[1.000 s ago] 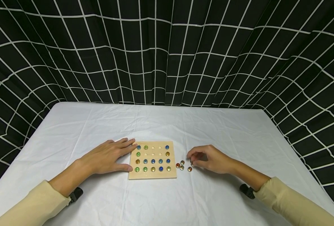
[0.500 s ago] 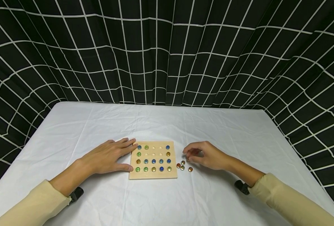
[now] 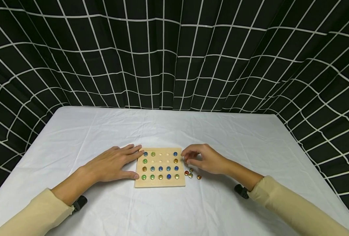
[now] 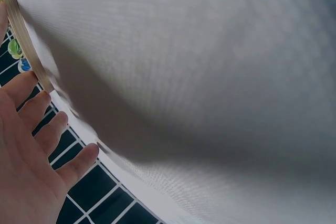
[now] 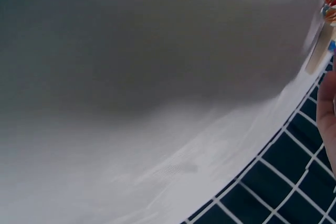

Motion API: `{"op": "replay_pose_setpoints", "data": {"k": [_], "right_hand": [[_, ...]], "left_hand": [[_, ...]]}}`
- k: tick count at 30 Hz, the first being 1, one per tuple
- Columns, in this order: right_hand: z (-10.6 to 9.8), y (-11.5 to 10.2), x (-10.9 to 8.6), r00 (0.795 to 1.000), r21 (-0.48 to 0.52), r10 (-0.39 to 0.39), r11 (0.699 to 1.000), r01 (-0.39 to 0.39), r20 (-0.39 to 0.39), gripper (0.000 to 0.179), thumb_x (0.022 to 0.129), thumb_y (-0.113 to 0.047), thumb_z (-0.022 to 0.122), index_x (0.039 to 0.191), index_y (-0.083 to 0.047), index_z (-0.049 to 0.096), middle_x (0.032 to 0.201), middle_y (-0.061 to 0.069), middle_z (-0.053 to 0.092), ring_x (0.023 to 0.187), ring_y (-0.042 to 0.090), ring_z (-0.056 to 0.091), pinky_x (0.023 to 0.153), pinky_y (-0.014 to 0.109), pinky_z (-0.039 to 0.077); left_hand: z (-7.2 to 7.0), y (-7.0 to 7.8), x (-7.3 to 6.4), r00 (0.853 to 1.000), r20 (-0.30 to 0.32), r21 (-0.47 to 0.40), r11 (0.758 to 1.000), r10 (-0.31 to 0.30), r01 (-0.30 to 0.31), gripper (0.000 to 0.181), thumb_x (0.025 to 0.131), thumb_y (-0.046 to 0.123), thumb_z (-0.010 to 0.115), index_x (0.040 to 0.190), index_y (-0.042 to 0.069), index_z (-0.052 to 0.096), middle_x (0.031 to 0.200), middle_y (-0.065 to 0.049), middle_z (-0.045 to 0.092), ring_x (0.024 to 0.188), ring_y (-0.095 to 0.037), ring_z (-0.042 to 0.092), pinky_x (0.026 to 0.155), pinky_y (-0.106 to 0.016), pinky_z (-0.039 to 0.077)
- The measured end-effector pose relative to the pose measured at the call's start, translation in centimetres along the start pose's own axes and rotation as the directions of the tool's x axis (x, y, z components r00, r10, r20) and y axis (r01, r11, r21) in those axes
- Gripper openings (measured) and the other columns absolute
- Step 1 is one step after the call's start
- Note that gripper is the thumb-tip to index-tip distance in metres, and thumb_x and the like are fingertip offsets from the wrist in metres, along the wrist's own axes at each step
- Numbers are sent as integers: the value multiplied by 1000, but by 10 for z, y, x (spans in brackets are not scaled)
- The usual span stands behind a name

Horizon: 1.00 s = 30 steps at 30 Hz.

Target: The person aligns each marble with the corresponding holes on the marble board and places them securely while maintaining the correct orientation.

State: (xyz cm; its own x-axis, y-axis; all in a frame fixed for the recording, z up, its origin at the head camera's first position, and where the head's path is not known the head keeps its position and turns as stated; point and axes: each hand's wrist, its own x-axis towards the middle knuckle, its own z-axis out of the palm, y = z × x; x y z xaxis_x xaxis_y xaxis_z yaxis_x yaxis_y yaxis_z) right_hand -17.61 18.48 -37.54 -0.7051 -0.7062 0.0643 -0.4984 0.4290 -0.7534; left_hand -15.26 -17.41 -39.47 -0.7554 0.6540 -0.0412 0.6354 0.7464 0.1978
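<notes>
A light wooden board [image 3: 159,183] lies on the white cloth, with rows of coloured glass marbles [image 3: 160,168] set in it and bare hollows [image 3: 160,161] in its two far rows. My left hand [image 3: 112,164] rests at the board's left edge, fingers stretched out, thumb touching the near left part. Just off the right edge, my right hand [image 3: 210,159] pinches a small marble between thumb and fingertips; the fingers mostly hide it. In the left wrist view, extended fingers [image 4: 35,109] meet the board's edge. Only a sliver of the right hand [image 5: 327,114] shows in the right wrist view.
Several loose reddish and amber marbles [image 3: 190,175] lie on the cloth right of the board, below the right hand. White cloth [image 3: 236,131] covers the table. A black curtain with a white grid [image 3: 174,65] hangs behind and at both sides.
My right hand has moved left and slightly away from me, from beside the loose marbles to the board's right edge. The left hand and the board stay in place.
</notes>
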Motion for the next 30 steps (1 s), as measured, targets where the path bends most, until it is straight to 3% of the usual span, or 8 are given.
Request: {"op": "replay_pose_setpoints", "data": {"k": [14,23,30], "right_hand": [[15,-10,26,998,1,-62,998,62,-23,22,90,6,68,111,0,69,101,7,72,90,13,64,85,30,54],[23,-18,38,999,21,-35,999,34,19,20,90,5,69,109,-1,70,100,7,71,89,14,64,82,34,54],[28,-18,42,1000,-46,-28,999,29,14,19,90,0,71,109,-4,71,100,4,71,91,10,61,81,36,54]], "left_hand": [[0,0,1,1000,9,0,1000,-4,4,90,87,76,49,155,19,38,160,-3,34,145,-31,33,107,-57,35],[0,-1,0,1000,6,3,1000,2,-2,90,87,76,49,155,19,37,160,-3,34,145,-30,33,107,-56,36],[-1,0,0,1000,11,-6,1000,-2,2,89,88,75,50,155,19,37,160,-3,34,145,-31,33,107,-56,36]]}}
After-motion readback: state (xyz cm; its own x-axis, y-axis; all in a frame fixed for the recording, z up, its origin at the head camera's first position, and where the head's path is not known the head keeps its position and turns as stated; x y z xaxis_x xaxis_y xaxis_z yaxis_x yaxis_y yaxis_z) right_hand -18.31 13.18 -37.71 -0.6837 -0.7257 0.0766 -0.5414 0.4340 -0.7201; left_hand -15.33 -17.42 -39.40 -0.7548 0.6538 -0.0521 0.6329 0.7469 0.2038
